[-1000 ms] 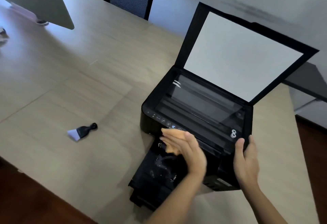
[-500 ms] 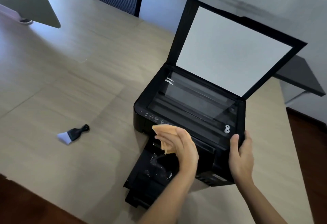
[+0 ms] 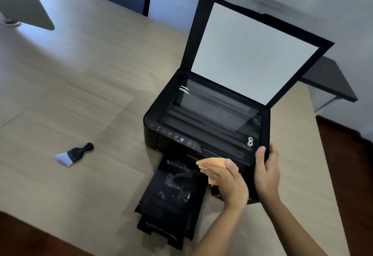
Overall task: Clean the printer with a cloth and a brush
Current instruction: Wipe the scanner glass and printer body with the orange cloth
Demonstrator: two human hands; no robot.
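Left hand (image 3: 230, 183) presses an orange cloth (image 3: 212, 163) flat against the black printer's (image 3: 203, 126) front, above its extended output tray (image 3: 171, 199). Right hand (image 3: 266, 173) grips the printer's near right corner. Scanner lid (image 3: 248, 53) stands open. A small brush (image 3: 74, 154) lies well left on the wooden desk (image 3: 80, 94).

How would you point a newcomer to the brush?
Start at the black printer with its lid up on the wooden desk. Look left of its control panel, across bare desk, to a small tool lying flat by itself: the brush. It has a stubby black handle and a pale fan of bristles, and neither hand touches it.
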